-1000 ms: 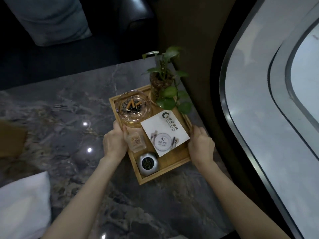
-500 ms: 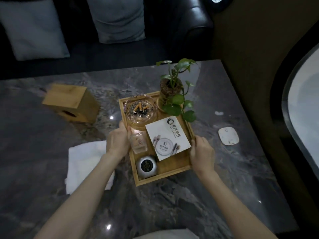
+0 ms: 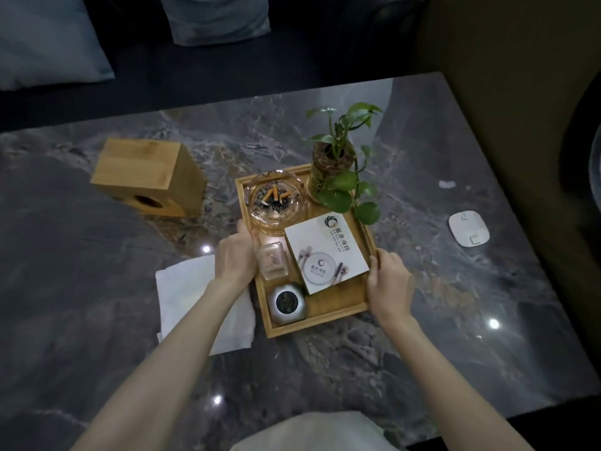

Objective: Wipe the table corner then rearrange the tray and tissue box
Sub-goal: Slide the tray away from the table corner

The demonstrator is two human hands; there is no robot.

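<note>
the wooden tray [image 3: 328,315] sits mid-desk [image 3: 422,336], left hand [image 3: 234,255] and right hand [image 3: 388,284] each closed on a side rim. its white card's [image 3: 327,255] logo text is unreadable. wooden tissue box [image 3: 148,177] lies far-left; white cloth [image 3: 182,297] just beside the tray.

Single head-worn wide-angle view, forward and steeply down, close above the marble table [image 3: 422,320].

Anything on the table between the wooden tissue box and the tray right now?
No. In the head view the marble table is bare between the tissue box and the tray. The white cloth lies nearer, under the left forearm.
</note>
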